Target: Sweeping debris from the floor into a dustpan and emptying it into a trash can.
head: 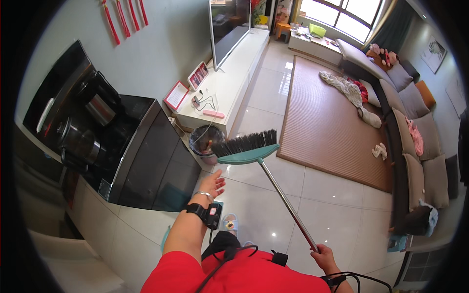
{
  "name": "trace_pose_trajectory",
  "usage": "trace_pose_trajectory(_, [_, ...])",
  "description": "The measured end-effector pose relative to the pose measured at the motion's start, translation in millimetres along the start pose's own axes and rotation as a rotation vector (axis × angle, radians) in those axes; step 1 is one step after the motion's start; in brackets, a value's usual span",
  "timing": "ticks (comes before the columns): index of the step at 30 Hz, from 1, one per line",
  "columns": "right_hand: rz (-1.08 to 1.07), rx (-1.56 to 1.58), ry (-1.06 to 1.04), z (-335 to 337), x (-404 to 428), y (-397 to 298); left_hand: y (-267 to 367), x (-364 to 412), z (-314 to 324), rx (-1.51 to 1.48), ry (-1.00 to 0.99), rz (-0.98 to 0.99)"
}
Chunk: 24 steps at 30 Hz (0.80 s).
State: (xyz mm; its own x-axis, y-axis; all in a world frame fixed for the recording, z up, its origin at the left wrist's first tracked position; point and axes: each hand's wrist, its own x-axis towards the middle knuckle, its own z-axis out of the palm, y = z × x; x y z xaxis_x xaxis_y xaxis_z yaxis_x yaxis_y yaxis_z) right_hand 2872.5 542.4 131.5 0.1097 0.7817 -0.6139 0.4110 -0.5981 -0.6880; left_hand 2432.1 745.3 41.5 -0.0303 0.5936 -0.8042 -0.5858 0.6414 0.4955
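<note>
My right hand [324, 257], at the lower right, is closed around the metal handle of a broom [287, 201]. The broom's green head [249, 155] is raised, its dark bristles pointing up and away from me. Just below and left of that head, my left hand [213, 184] reaches forward with its fingers spread and nothing in them. A trash bin with a dark liner [207, 157] stands beyond my left hand, beside the white TV cabinet, partly behind the bristles. Part of a teal object [165, 238] shows on the floor left of my left arm.
A dark glossy cabinet [154, 175] with a kettle and a glass pot stands at left. The white TV cabinet [234, 84] runs towards the window. At right lies a brown mat [329, 128] with a crumpled cloth [342, 88], beside a grey sofa [412, 183].
</note>
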Motion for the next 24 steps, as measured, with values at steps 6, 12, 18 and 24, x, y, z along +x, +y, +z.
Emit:
trace_pose_trajectory(6, [0.064, -0.06, 0.023, 6, 38, -38, 60, 40, -36, 0.134, 0.2, 0.046])
trace_pose_trajectory(12, [0.169, -0.122, -0.013, 17, 82, -67, 90, 67, -66, 0.112, 0.208, -0.03])
trace_pose_trajectory(18, [0.116, -0.149, -0.038, 24, 128, -106, 116, 115, -57, 0.206, 0.199, -0.073])
trace_pose_trajectory(24, [0.122, -0.268, -0.136, 2, 193, -140, 134, 176, -40, 0.299, 0.306, -0.098])
